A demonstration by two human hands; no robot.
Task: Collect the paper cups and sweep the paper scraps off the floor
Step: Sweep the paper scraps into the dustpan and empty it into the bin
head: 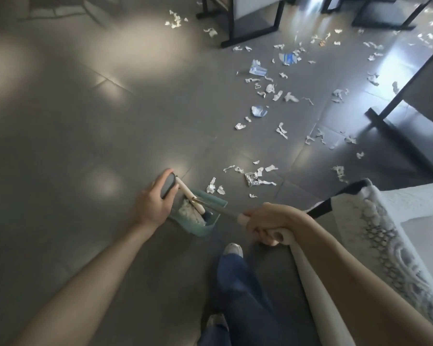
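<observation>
My left hand [155, 203] grips the dark top of the dustpan handle [169, 187]. The teal dustpan [198, 216] stands on the grey floor below it and holds white paper scraps. My right hand [270, 224] grips the cream broom handle [243, 218], whose thin shaft runs down into the dustpan. White paper scraps [280, 129] lie scattered over the floor ahead and to the right. Three crushed blue-and-white paper cups lie among them: one [259, 111] nearest, one [258, 68] farther, one [289, 58] beyond. A crumpled silver wrapper [251, 178] lies near the dustpan.
Black metal table legs [250, 23] stand at the back and another frame [405, 101] at the right. A patterned white cloth [385, 228] covers furniture at my right elbow. My feet and blue trousers [238, 290] are below. A cream cloth [310, 283] hangs under my right forearm.
</observation>
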